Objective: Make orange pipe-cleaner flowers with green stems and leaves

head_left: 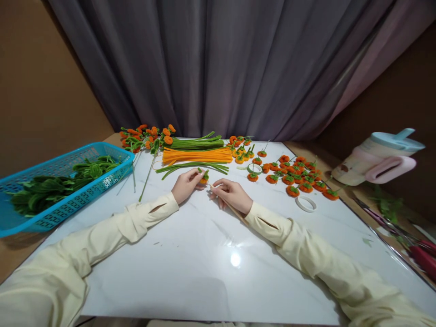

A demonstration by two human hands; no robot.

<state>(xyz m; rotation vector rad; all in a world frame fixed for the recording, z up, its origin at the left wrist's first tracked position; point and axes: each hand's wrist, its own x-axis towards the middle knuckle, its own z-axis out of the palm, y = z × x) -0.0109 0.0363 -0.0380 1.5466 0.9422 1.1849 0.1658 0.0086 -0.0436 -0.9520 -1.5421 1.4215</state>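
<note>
Between its fingertips, my left hand (185,185) pinches a small orange pipe-cleaner pumpkin (204,180) with a green top. Close beside it, my right hand (234,195) is closed round a thin wooden stick (238,215). The stick's tip points at the little pumpkin; whether it touches I cannot tell. Just beyond the hands lie loose green pipe cleaners (192,168), a bundle of orange pipe cleaners (197,156) and a bundle of green pipe cleaners (200,144).
Many orange pumpkins (293,175) sit on the right, near rolls of tape (305,204). A blue basket (85,181) with green leaves stands left. Finished stems (150,134) lie at the back left. A cup (378,156) and red-handled pliers (422,261) are far right.
</note>
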